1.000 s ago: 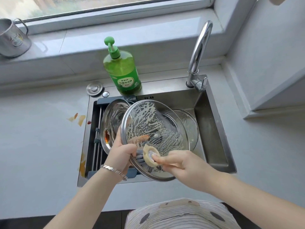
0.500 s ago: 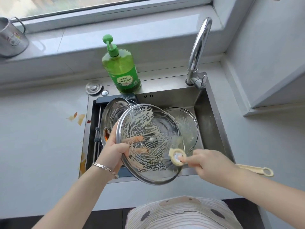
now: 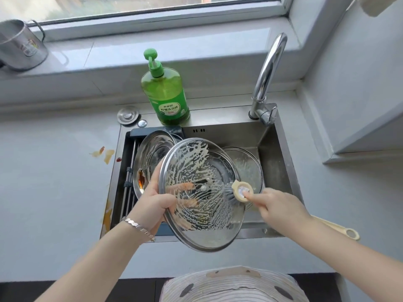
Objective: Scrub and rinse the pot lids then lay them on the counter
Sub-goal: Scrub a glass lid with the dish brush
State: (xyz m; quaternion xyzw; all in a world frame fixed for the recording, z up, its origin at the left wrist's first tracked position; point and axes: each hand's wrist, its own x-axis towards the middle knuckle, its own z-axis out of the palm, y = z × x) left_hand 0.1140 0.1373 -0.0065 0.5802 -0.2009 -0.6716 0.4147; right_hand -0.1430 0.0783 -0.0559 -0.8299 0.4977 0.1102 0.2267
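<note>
A glass pot lid with a steel rim (image 3: 202, 234), streaked with white suds, is tilted over the sink. My left hand (image 3: 152, 201) grips its left edge, with fingers showing through the glass behind it. My right hand (image 3: 277, 210) grips a cream dish brush (image 3: 239, 190) whose grey bristles press on the lid's right side; the brush handle's end sticks out past my wrist. A steel lid (image 3: 148, 158) leans at the sink's left. Another soapy glass lid (image 3: 248, 168) lies in the basin behind.
The steel sink (image 3: 281, 149) has a tall tap (image 3: 268, 77) at its back right. A green soap bottle (image 3: 165, 92) stands behind it, beside a drain plug (image 3: 127, 114). Food scraps (image 3: 104, 153) stain the left counter. A steel mug (image 3: 19, 46) sits on the windowsill.
The brush has moved from the lid's lower middle to its right side. My left hand has tipped the lid flatter and a little lower.
</note>
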